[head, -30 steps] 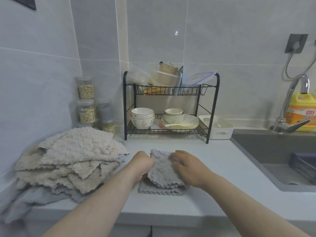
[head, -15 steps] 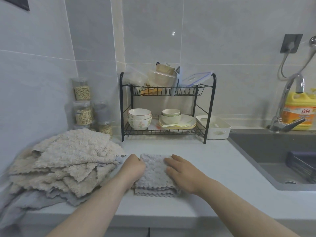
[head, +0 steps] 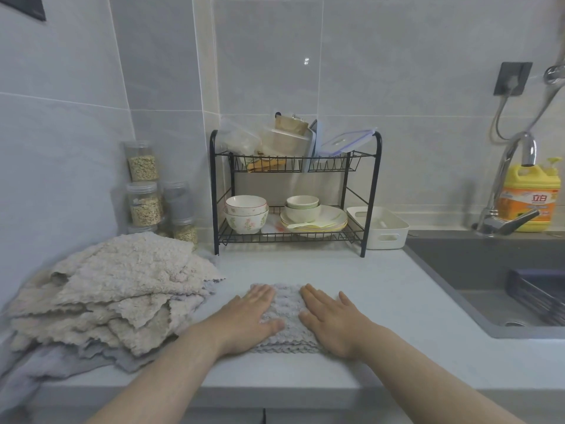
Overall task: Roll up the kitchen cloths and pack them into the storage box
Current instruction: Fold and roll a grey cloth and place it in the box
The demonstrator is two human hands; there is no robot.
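Near the surface's front edge, left hand [head: 256,316] and right hand [head: 330,320] press flat on the folded grey cloth [head: 286,313], its length running away.

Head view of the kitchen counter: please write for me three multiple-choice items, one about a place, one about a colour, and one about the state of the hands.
1. Where does the white plastic storage box stand?
A) in the sink
B) on the pale counter, right of the black wire rack
C) on top of the cloth pile

2. What colour is the folded fleece cloth at the counter's front?
A) grey
B) yellow
C) red

3. How do the left hand and the right hand lie?
A) both made into fists
B) both lifting a bowl
C) both flat, fingers straight, pressing on the cloth

Answers:
1 B, the box sits on the counter beside the rack's right leg.
2 A, its fleece shows grey between the two hands.
3 C, both palms lie down on the cloth, one on each side.
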